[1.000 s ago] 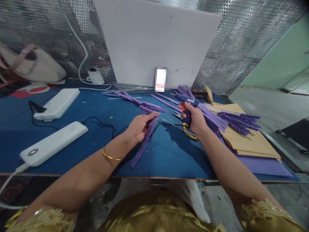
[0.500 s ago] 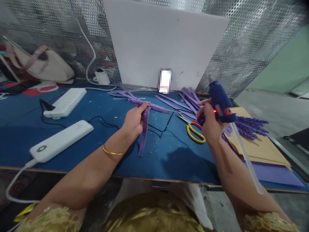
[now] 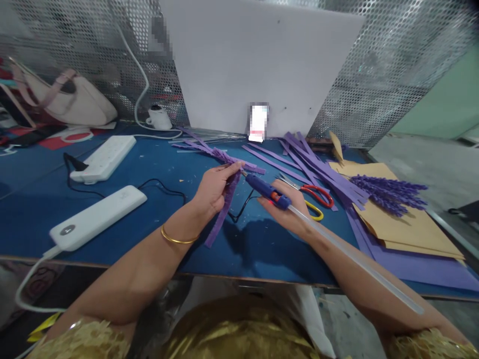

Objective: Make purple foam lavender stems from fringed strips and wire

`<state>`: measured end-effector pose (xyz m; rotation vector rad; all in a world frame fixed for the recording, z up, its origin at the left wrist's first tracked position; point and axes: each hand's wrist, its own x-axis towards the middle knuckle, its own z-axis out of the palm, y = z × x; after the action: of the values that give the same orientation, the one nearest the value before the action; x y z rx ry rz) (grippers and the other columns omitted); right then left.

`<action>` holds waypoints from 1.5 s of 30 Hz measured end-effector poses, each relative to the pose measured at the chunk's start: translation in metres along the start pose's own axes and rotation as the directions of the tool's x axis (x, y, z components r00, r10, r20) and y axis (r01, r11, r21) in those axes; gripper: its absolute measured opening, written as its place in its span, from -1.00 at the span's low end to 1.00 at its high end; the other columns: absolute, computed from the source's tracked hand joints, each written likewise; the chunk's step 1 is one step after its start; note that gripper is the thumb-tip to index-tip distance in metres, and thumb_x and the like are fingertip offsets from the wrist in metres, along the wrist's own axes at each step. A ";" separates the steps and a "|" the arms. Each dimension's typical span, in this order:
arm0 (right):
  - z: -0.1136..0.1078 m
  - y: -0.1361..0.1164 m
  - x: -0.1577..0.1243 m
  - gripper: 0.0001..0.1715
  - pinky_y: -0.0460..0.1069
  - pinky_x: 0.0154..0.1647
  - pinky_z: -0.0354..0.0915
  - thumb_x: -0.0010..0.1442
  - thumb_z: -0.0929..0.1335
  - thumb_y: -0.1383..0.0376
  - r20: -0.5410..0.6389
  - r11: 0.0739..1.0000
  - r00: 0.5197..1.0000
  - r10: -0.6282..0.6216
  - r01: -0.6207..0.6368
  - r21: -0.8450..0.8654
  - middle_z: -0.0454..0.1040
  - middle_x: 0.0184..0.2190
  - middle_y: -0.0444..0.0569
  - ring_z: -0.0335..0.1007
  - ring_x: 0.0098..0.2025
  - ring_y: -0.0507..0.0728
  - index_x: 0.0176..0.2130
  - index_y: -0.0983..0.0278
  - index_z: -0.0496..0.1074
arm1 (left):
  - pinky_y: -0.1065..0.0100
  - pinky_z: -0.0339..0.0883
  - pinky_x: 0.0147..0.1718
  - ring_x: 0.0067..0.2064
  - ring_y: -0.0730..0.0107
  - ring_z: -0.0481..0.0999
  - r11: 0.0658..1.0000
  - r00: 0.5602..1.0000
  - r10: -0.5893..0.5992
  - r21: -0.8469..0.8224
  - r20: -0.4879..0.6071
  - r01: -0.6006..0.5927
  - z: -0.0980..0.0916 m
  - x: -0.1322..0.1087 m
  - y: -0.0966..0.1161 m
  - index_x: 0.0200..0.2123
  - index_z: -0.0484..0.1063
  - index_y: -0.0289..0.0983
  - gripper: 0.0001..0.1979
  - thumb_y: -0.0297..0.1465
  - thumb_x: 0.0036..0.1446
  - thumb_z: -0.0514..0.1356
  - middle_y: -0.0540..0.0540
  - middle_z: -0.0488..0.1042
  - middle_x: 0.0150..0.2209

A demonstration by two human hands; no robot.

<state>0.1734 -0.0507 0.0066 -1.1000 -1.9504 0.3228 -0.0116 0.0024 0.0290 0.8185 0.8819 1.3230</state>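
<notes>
My left hand pinches a fringed purple paper strip, whose loose end hangs down toward the table's front. Fringed paper also bunches above my fingers. A blue hot glue gun is gripped in my right hand, its red light lit and a long clear glue stick sticking out behind over my forearm. The gun's metal nozzle points at the paper by my left fingertips; whether it touches I cannot tell. Just beyond my right hand lie scissors with one red and one yellow handle, partly hidden.
Purple paper strips lie at the back right. Finished-looking purple flower sprigs rest on brown envelopes. To the left are a white power bank and a power strip. A lit phone leans on a white board.
My right hand has brought the glue gun left and down, from above the scissors to the purple paper at my left fingers. My left hand keeps its pinch, shifted slightly right.
</notes>
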 end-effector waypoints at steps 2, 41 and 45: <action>0.000 0.001 0.000 -0.70 -0.02 -0.36 0.12 0.22 0.39 0.11 -0.009 1.000 1.000 0.015 -0.015 -0.005 0.28 -0.46 -0.12 0.22 -0.40 0.08 -0.40 0.19 0.25 | 0.39 0.39 -0.27 -0.37 0.43 0.51 1.000 1.000 -0.005 0.002 0.012 0.005 0.000 0.000 -0.001 -0.39 0.64 -0.34 -0.66 -0.33 -0.30 0.54 -0.05 0.61 -0.42; -0.001 -0.004 0.000 -0.60 -0.05 -0.44 0.04 0.18 0.39 0.03 0.005 0.978 0.981 0.195 -0.194 -0.080 0.32 -0.50 -0.16 0.16 -0.48 0.03 -0.47 0.22 0.25 | 0.31 0.41 -0.21 -0.30 0.33 0.54 1.000 1.000 0.000 0.019 -0.022 0.000 -0.001 0.003 -0.008 -0.43 0.65 -0.31 -0.76 -0.36 -0.26 0.49 -0.10 0.64 -0.37; -0.002 -0.007 0.001 -0.59 -0.05 -0.44 0.03 0.17 0.39 0.03 0.013 0.975 0.977 0.212 -0.211 -0.075 0.32 -0.51 -0.16 0.15 -0.48 0.03 -0.48 0.22 0.24 | 0.31 0.42 -0.20 -0.29 0.32 0.55 1.000 1.000 0.011 0.015 -0.025 -0.011 -0.001 0.003 -0.008 -0.44 0.64 -0.32 -0.76 -0.36 -0.25 0.48 -0.10 0.64 -0.37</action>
<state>0.1704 -0.0544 0.0122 -1.3616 -1.8793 0.3814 -0.0086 0.0046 0.0219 0.8214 0.9092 1.3402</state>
